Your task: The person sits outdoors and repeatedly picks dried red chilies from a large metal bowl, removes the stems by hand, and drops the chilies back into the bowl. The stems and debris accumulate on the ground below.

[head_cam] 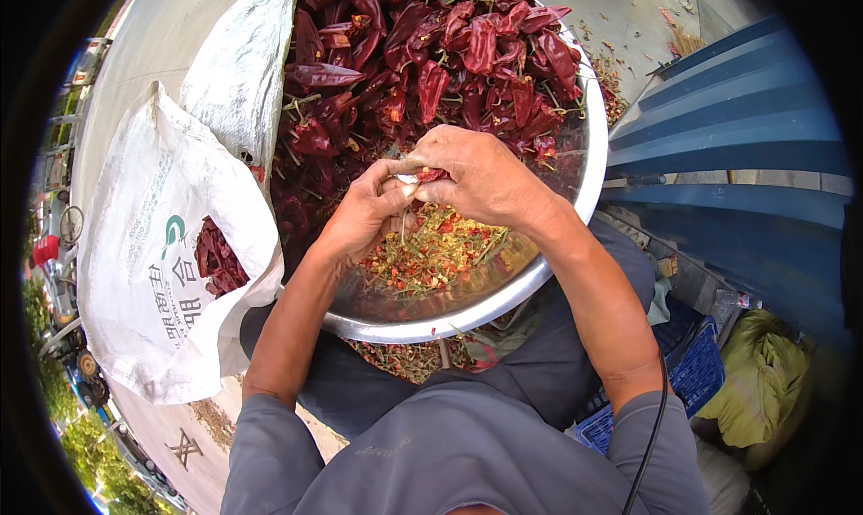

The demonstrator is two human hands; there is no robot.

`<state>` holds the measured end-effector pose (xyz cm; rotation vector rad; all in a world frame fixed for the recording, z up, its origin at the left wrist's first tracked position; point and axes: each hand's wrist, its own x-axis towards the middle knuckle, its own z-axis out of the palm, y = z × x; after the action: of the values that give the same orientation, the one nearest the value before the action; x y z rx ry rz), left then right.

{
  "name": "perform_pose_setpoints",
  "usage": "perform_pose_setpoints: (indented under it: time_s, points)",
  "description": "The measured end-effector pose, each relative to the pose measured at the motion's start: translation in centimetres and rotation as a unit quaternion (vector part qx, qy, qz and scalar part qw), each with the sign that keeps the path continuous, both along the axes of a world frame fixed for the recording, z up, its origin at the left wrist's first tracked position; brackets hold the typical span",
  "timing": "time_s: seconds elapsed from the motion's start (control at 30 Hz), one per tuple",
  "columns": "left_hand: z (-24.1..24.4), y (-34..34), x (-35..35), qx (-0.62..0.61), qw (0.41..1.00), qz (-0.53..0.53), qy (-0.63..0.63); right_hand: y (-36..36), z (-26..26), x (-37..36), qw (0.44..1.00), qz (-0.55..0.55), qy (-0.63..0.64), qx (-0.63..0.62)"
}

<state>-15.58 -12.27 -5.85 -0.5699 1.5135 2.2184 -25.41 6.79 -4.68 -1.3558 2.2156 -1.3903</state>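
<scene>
Over a large metal basin [495, 306], my left hand [371, 208] and my right hand [472, 171] meet fingertip to fingertip. Between them is a small piece of dried red chili [429, 174], pinched by my right hand. A pale bit shows between the fingertips; its kind I cannot tell. My left fingers are curled, with a thin stem hanging below them; whether they grip it is unclear. Whole dried red chilies [431, 87] are heaped in the far part of the basin. Seeds, stems and red fragments [438, 252] lie in its near part.
A white woven sack [128, 245] with chilies [219, 262] showing in its opening stands left of the basin. Blue corrugated metal [728, 131] rises at the right, above a blue plastic basket [698, 373] and a yellow-green sack [758, 380]. Chili debris [411, 358] lies below the basin.
</scene>
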Motion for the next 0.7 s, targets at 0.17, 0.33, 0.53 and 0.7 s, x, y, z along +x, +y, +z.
perform_pose_setpoints:
  time_s: [0.17, 0.33, 0.53, 0.7]
  points:
    - [-1.2, -1.3, 1.2, 0.074, 0.996, 0.047, 0.004, -1.5, -1.3, 1.3, 0.993, 0.056, -0.031, 0.099]
    - [-1.2, -1.4, 1.2, 0.034, 0.995, 0.071, 0.059, -1.7, -1.6, 1.4, 0.991, 0.032, -0.007, 0.127]
    - [-1.2, -1.0, 1.7, -0.119, 0.975, 0.084, 0.169, -1.8, -1.7, 0.9, 0.995, -0.011, -0.038, 0.091]
    - [-1.3, 0.0, 1.3, -0.294, 0.934, 0.112, 0.171, -2.0, -2.2, 1.9, 0.993, -0.01, -0.055, 0.104]
